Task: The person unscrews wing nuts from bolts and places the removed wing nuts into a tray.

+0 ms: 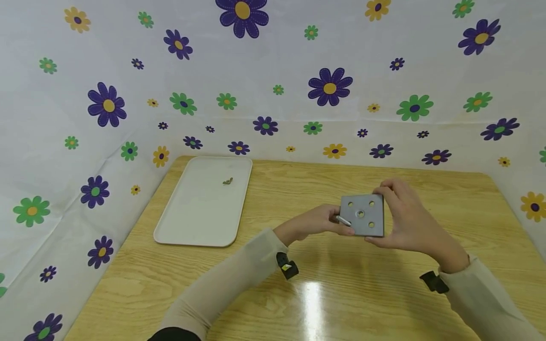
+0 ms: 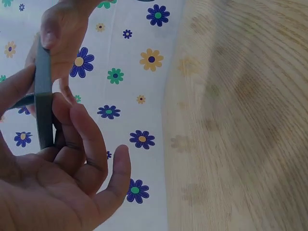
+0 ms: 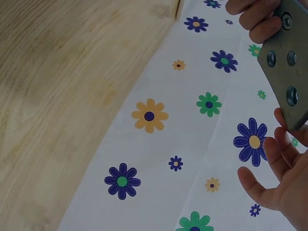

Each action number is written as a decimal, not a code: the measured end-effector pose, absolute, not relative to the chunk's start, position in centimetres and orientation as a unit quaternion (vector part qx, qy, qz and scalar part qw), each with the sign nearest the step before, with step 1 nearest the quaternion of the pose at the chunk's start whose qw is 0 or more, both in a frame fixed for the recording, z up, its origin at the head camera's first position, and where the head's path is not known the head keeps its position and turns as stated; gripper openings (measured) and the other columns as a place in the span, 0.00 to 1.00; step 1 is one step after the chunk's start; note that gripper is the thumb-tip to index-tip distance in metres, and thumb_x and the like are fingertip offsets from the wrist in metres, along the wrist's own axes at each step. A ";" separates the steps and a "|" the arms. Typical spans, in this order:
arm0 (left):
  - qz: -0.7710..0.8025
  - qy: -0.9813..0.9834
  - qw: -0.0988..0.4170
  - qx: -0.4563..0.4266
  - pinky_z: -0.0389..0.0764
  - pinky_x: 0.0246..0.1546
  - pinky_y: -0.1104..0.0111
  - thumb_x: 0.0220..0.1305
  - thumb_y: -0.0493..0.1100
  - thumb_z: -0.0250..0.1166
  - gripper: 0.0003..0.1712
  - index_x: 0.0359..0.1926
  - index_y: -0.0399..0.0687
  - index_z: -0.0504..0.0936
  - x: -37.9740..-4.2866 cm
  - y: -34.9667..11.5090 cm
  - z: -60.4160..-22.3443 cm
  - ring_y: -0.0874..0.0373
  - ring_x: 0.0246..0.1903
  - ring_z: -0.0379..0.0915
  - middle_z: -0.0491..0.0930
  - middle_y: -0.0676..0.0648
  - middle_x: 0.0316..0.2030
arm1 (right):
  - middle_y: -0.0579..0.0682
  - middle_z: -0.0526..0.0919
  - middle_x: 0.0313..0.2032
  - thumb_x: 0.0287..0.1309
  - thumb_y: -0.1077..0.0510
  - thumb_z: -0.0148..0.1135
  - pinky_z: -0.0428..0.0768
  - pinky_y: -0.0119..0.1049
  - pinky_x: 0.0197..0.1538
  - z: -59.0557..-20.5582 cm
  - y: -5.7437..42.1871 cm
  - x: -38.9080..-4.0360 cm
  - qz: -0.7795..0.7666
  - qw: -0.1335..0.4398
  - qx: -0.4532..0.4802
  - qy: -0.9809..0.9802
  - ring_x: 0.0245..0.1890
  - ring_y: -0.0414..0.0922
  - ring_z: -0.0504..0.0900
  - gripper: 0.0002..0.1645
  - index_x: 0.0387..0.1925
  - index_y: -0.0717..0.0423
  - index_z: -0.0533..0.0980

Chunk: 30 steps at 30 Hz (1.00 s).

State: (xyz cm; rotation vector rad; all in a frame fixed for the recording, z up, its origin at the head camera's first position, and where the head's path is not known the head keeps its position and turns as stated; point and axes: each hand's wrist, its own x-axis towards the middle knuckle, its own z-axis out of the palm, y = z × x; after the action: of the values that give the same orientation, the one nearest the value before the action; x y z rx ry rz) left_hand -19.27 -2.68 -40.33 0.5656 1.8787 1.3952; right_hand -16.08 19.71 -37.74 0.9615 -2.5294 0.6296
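A square grey metal plate (image 1: 361, 204) with several round holes is held up above the table, its face toward the head camera. My left hand (image 1: 313, 221) grips its left edge, near the lower corner. A short silver metal pin (image 1: 343, 221) sticks out from that corner beside the left fingers. Across from it, my right hand (image 1: 405, 222) holds the right edge, fingers at the top corner and thumb at the bottom. In the right wrist view, the back of the plate (image 3: 281, 79) shows a round metal end (image 3: 287, 20) filling the hole by the left fingers.
A white tray (image 1: 196, 203) lies at the left of the wooden table (image 1: 273, 303). Small brownish metal pieces (image 1: 228, 181) rest near its far right corner. Flower-patterned cloth (image 1: 281, 61) hangs behind the table and along its sides.
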 end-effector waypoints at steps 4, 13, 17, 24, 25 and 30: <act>0.528 0.744 0.354 0.205 0.76 0.51 0.66 0.61 0.40 0.63 0.20 0.54 0.38 0.75 -19.9 -2.4 -40.5 0.67 0.36 0.75 0.82 0.39 0.46 | 0.57 0.68 0.43 0.19 0.46 0.80 0.63 0.45 0.42 -38.4 19.9 -16.4 0.216 0.166 0.324 -0.906 0.43 0.50 0.64 0.48 0.45 0.65 0.69; 0.472 0.784 0.354 0.193 0.74 0.54 0.55 0.60 0.44 0.65 0.16 0.46 0.40 0.80 -23.3 -1.5 -42.9 0.52 0.40 0.74 0.82 0.49 0.36 | 0.60 0.69 0.45 0.28 0.43 0.79 0.65 0.49 0.42 -41.0 20.5 -19.2 0.188 0.067 0.274 -0.941 0.43 0.53 0.66 0.48 0.48 0.66 0.70; 0.452 0.800 0.351 0.181 0.76 0.46 0.64 0.59 0.45 0.66 0.16 0.45 0.40 0.81 -25.0 -1.0 -44.2 0.58 0.34 0.72 0.81 0.50 0.34 | 0.61 0.67 0.47 0.32 0.41 0.78 0.65 0.54 0.45 -42.5 20.6 -21.2 0.174 0.000 0.247 -0.953 0.47 0.56 0.65 0.49 0.52 0.66 0.68; 0.419 0.823 0.348 0.158 0.64 0.26 0.75 0.59 0.47 0.66 0.16 0.40 0.37 0.82 -27.5 0.1 -46.2 0.63 0.24 0.62 0.75 0.53 0.24 | 0.63 0.68 0.49 0.30 0.38 0.77 0.65 0.58 0.48 -44.8 20.9 -24.4 0.161 -0.051 0.232 -0.958 0.50 0.59 0.65 0.56 0.56 0.69 0.67; 0.411 0.830 0.345 0.152 0.63 0.25 0.76 0.58 0.47 0.66 0.16 0.39 0.37 0.82 -27.8 0.3 -46.4 0.63 0.23 0.61 0.74 0.54 0.23 | 0.64 0.68 0.50 0.30 0.37 0.77 0.66 0.58 0.48 -45.2 21.0 -24.9 0.158 -0.055 0.231 -0.959 0.50 0.59 0.65 0.57 0.56 0.69 0.67; 0.352 0.872 0.328 0.095 0.59 0.20 0.74 0.56 0.50 0.68 0.14 0.28 0.43 0.80 -29.2 1.4 -46.7 0.62 0.19 0.58 0.70 0.53 0.18 | 0.65 0.68 0.53 0.30 0.36 0.77 0.67 0.58 0.48 -46.7 21.4 -27.3 0.151 -0.080 0.216 -0.961 0.51 0.60 0.65 0.59 0.58 0.69 0.66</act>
State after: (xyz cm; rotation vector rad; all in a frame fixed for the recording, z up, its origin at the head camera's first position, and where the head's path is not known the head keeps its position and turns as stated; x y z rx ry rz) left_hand -29.23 1.43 -46.66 0.2497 2.2819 0.9213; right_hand -27.32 21.37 -46.74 0.7152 -3.1852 0.4996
